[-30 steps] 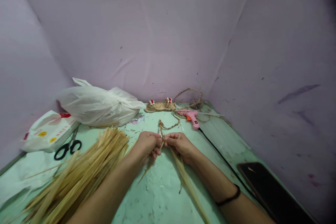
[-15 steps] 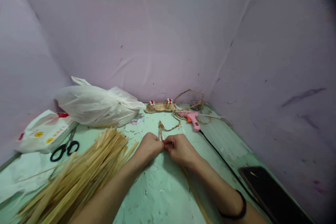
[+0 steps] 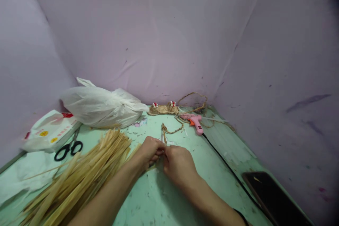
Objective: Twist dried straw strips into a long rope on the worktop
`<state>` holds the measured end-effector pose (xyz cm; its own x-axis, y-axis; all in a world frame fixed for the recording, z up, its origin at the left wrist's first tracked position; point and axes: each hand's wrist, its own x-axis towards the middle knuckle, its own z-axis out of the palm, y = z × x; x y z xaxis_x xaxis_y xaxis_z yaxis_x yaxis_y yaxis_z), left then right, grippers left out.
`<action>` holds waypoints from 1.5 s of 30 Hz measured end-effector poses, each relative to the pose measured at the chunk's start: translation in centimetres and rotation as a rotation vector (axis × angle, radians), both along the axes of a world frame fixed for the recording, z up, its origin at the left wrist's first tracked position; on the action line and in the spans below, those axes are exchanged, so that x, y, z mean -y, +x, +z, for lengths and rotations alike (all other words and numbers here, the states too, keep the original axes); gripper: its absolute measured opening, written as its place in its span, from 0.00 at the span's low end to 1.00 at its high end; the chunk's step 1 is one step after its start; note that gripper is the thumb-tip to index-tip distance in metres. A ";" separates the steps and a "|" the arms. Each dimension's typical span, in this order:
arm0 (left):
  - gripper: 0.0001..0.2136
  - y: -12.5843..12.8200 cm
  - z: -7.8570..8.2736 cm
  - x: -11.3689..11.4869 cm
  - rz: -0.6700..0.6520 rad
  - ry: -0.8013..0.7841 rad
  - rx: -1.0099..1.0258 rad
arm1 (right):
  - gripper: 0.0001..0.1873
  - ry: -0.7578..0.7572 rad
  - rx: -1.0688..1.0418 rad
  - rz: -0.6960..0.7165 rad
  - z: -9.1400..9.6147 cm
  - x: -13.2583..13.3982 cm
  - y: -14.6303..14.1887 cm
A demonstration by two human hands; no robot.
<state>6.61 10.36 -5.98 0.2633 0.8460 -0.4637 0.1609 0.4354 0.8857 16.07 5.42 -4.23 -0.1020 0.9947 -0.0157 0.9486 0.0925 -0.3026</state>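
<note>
Left fingers [image 3: 159, 146] and right fingers [image 3: 168, 151], curled tight, pinch the twisted cord [image 3: 164, 135].

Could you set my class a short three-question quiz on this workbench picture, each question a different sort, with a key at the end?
1. True or false: in the picture, the pink glue gun lies to the right of the white plastic bag.

2. Choose one. What runs to where the left hand and the right hand meet?
A) the black-handled scissors
B) the twisted fibre cord
C) the glue gun's black cable

3. How many red-and-white ornaments sit on the woven fibre piece by the back wall?

Key: 1. True. 2. B. 3. Two.
</note>
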 end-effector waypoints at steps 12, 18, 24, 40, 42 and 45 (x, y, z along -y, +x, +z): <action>0.04 -1.2 -0.6 -1.0 -0.106 0.018 0.057 | 0.05 -0.547 -1.222 -0.237 -0.1 -3.2 3.8; 0.02 -1.1 -0.6 -0.9 -0.181 0.118 -0.105 | 0.10 -0.507 -1.132 -0.219 -2.1 -3.3 2.7; 0.06 -1.2 0.1 -0.8 -0.276 0.454 -0.453 | 0.04 -0.456 -1.172 -0.265 -2.8 -3.6 2.8; 0.09 -7.8 6.0 -2.8 -0.226 0.548 -0.887 | 0.04 -0.477 -1.149 -0.262 -3.4 -3.6 3.0; 0.08 -8.5 6.3 -2.7 -0.228 0.563 -1.034 | 0.04 -0.482 -1.162 -0.262 -3.5 -3.6 3.0; 0.07 -8.1 5.1 -2.3 -0.273 0.519 -1.171 | 0.04 -0.481 -1.163 -0.256 -3.5 -3.7 3.1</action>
<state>-1.48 12.69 -0.83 0.1191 0.9781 -0.1709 0.9733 -0.0811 0.2146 19.12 9.11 -7.78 -0.1051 0.9070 -0.4079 0.0794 -0.4012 -0.9125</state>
